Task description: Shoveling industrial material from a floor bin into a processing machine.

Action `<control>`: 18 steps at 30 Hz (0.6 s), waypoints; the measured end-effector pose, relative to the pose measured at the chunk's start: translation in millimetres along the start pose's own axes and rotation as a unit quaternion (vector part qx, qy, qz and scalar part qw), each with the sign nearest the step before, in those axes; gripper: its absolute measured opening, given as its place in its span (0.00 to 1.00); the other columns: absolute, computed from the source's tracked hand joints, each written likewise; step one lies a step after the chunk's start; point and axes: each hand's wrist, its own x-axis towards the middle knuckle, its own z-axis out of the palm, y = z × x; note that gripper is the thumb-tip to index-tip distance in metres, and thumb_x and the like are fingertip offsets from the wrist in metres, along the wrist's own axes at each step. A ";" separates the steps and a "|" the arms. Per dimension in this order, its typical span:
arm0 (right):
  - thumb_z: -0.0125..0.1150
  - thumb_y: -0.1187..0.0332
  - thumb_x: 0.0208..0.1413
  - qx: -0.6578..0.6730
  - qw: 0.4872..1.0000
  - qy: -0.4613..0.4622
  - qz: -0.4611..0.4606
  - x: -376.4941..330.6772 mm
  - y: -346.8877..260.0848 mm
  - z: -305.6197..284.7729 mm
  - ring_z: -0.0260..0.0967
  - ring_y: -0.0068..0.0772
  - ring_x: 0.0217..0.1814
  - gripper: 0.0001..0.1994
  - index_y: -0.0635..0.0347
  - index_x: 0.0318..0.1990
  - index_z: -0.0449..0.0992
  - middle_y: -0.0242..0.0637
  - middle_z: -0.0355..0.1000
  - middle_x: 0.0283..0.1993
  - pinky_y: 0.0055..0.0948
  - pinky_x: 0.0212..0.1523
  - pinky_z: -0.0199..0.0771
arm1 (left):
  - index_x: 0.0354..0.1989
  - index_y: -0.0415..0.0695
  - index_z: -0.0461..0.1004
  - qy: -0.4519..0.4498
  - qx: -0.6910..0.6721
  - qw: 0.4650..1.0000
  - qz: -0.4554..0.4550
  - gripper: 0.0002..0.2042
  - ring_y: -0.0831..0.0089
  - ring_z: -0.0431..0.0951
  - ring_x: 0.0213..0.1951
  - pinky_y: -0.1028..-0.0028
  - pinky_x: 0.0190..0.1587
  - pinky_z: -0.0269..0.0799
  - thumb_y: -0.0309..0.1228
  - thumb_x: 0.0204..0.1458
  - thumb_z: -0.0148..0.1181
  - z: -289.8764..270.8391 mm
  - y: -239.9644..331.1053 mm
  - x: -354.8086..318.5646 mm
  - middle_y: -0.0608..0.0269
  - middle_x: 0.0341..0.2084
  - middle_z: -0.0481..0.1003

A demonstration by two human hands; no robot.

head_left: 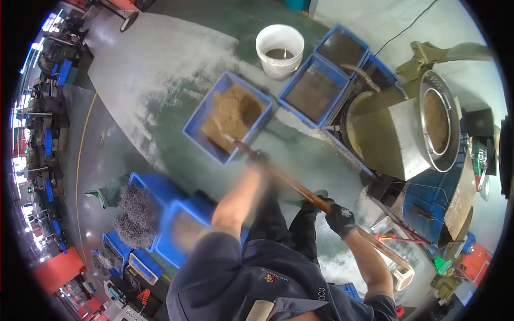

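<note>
A long wooden-handled shovel (292, 183) slants across in front of me, its far end in a blue bin (195, 127) of tan, grainy material (227, 113). The blade is not visible, seemingly sunk in the material. My left hand (259, 160), dark-gloved and blurred, is closed around the shaft close to the bin's near edge. Lower down the shaft, my right hand (340, 218), in a black glove, is wrapped around it. A pale, D-shaped grip (403, 278) ends the shaft beside my right forearm.
A white bucket (279, 67) and blue trays (315, 90) of grey-brown material stand beyond the bin. On the right is a round drum-like machine (383, 128) with tan material in its opening. Blue bins (184, 211) and a heap of metal shavings (135, 216) lie left.
</note>
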 end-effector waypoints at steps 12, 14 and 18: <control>0.60 0.57 0.44 0.008 0.998 -0.061 -0.014 64.0 -65.1 37.6 0.71 0.55 0.35 0.16 0.54 0.39 0.75 0.51 0.72 0.31 0.48 0.33 0.69 | 0.39 0.47 0.69 -0.124 0.010 0.992 0.010 0.07 0.58 0.76 0.32 0.58 0.39 0.76 0.33 0.53 0.53 -50.7 21.8 11.4 0.54 0.28 0.73; 0.57 0.60 0.46 -0.015 0.999 0.035 0.020 28.0 -34.5 17.7 0.71 0.52 0.32 0.13 0.54 0.39 0.73 0.46 0.71 0.26 0.48 0.34 0.70 | 0.39 0.49 0.67 -0.079 -0.027 0.996 -0.034 0.08 0.57 0.75 0.30 0.58 0.36 0.76 0.35 0.53 0.54 -1.7 10.2 -9.0 0.55 0.29 0.73; 0.55 0.62 0.48 -0.095 0.994 0.020 -0.060 15.3 -57.3 -52.7 0.73 0.51 0.33 0.08 0.54 0.34 0.74 0.44 0.73 0.28 0.47 0.35 0.71 | 0.25 0.49 0.65 -0.053 -0.091 0.991 0.081 0.10 0.63 0.70 0.22 0.62 0.28 0.73 0.40 0.54 0.50 -96.4 96.8 73.2 0.63 0.19 0.67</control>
